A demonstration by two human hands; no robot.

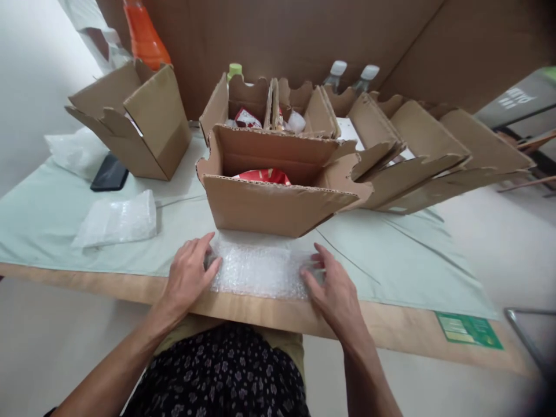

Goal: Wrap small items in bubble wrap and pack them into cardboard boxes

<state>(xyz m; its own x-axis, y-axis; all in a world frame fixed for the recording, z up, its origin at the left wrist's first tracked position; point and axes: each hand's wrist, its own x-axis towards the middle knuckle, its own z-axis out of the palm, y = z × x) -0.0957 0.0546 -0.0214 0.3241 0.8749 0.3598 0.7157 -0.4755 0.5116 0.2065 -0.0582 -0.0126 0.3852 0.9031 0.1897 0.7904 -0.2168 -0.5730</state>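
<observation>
A clear bubble-wrap sheet [258, 271] lies flat at the table's front edge, before a cardboard box. My left hand [190, 272] is at its left end, thumb and index finger apart and touching the plastic. At the right end, my right hand [332, 284] rests with thumb and fingers spread over the plastic's edge. Directly behind the sheet stands the open cardboard box [273, 205], with a red package [264, 176] showing inside. A second folded piece of bubble wrap [119, 219] lies to the left of my left hand.
More open cardboard boxes [421, 136] stand in a row behind and to the right. Another box [143, 130] is at left, beside a black phone [109, 172]. An orange bottle [147, 40] and a white-capped bottle [337, 69] stand behind. A green card [469, 330] lies on the wooden edge.
</observation>
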